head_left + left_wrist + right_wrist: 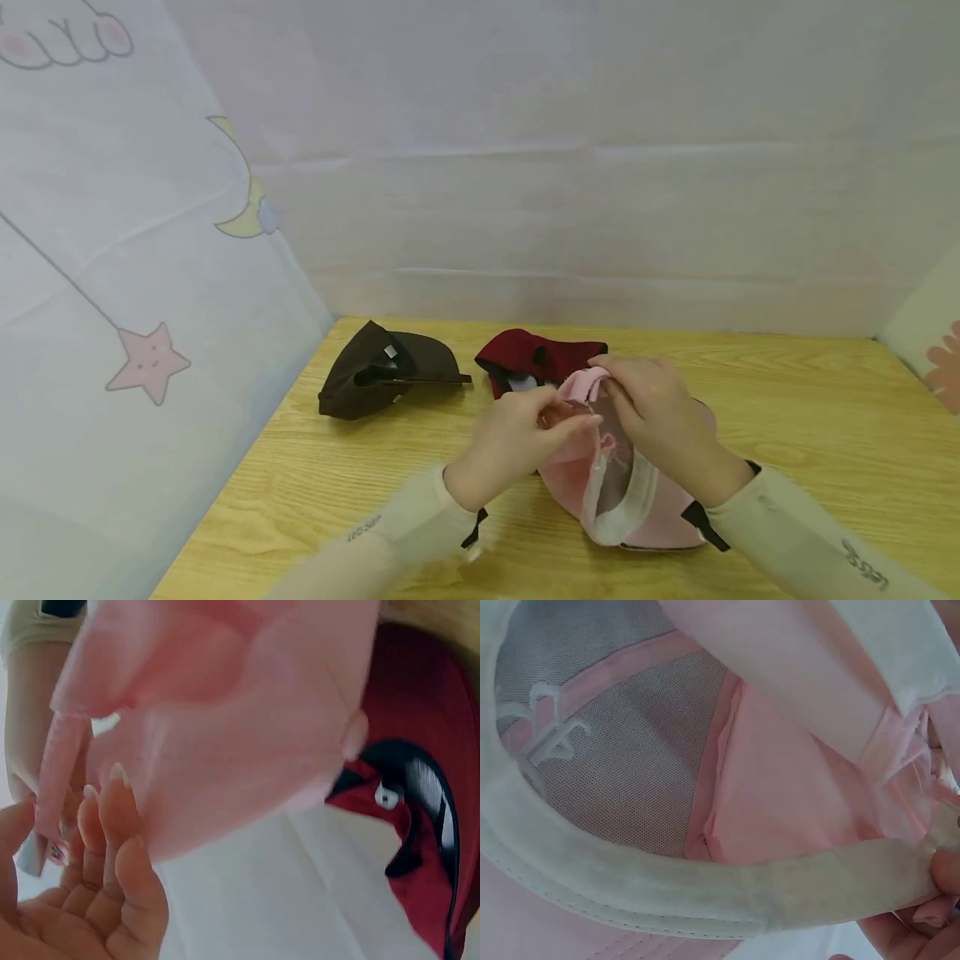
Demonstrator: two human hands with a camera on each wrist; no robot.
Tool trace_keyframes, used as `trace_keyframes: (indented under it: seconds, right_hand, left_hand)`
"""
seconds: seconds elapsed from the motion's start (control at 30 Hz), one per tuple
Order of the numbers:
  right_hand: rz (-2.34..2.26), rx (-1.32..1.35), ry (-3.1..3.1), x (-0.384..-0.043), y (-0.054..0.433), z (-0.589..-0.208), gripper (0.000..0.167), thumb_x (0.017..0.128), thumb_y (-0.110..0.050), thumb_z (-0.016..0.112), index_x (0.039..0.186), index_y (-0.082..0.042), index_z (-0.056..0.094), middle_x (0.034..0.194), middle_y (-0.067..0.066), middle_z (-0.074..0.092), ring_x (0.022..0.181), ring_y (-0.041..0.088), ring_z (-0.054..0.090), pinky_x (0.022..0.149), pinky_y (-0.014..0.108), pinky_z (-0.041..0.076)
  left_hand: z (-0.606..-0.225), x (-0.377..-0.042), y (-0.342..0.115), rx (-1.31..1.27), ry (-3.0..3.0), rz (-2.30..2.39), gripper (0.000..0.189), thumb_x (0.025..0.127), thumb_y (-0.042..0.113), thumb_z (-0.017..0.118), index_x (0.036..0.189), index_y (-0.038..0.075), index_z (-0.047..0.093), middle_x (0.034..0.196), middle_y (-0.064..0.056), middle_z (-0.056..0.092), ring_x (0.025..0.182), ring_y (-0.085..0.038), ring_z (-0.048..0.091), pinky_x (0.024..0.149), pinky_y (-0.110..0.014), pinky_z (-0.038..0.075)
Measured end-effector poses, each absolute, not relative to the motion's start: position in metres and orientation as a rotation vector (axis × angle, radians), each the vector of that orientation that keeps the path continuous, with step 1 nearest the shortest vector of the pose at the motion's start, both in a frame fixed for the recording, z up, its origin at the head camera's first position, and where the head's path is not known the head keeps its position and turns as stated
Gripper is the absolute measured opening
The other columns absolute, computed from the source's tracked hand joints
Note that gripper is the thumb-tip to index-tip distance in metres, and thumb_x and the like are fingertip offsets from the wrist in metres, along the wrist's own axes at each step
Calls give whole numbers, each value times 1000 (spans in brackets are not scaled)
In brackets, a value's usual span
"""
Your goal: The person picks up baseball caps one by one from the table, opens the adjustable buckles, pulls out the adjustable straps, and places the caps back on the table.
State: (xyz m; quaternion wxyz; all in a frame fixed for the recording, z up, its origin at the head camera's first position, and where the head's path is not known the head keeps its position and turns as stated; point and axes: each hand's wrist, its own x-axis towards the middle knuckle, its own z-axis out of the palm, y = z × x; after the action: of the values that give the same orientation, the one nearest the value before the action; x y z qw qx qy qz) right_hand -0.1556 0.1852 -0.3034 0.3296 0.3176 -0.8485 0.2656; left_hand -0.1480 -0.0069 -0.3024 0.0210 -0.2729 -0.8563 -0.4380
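Note:
A pink cap with a pale inner sweatband is tilted so its opening shows, its brim low on the table side. My left hand pinches the back edge of the cap near its strap. On the other side of that strap, my right hand grips the band between thumb and fingers. In the right wrist view the grey mesh lining and pink fabric inside are visible. Just behind the pink cap lies a dark red cap, partly covered by it and the hands.
To the left, a dark brown cap lies on its side on the wood-grain table. A pale sheet wall rises at the table's back edge, and a patterned sheet borders the left.

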Motion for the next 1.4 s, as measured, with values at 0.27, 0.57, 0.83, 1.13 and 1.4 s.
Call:
trace_keyframes:
  seconds: [0.27, 0.57, 0.83, 1.13, 1.4]
  right_hand:
    - [804, 795, -2263, -152, 181, -303, 34, 79, 15, 68, 112, 7, 63, 97, 15, 68, 83, 26, 64, 70, 43, 54]
    - [1037, 593, -2367, -147, 178, -297, 53, 84, 9, 70, 130, 11, 43, 94, 16, 69, 69, 22, 63, 54, 23, 45]
    - [981, 689, -2255, -150, 180, -299, 41, 76, 14, 74, 113, 7, 60, 89, 10, 69, 76, 21, 65, 64, 12, 46]
    - [876, 931, -2121, -157, 187, -305, 22, 94, -18, 64, 105, 0, 71, 92, 6, 70, 79, 18, 63, 70, 13, 47]
    - [840, 973, -2092, -159, 186, -304, 46, 98, -42, 44, 90, -3, 67, 84, 4, 66, 72, 12, 57, 65, 15, 45]
  left_hand:
    - [-304, -143, 3, -647, -2633, -1620, 21, 89, 27, 70, 81, 8, 71, 69, 8, 63, 60, 0, 53, 54, -19, 45]
    - [-306, -141, 3, -681, -2593, -1766, 14, 90, 18, 67, 86, 5, 70, 75, 4, 66, 63, -1, 56, 59, -19, 48]
    - [-309, -140, 3, -697, -2550, -1938, 17, 91, 16, 67, 95, 0, 69, 84, -4, 69, 67, -1, 58, 62, -19, 50]
    - [-313, -142, 1, -717, -2473, -2003, 19, 93, 14, 65, 103, -2, 68, 92, -9, 69, 73, -1, 60, 67, -19, 51]
    - [-313, -144, 2, -665, -2445, -2084, 21, 95, 16, 63, 100, -5, 67, 89, -11, 69, 75, -4, 62, 69, -20, 52]
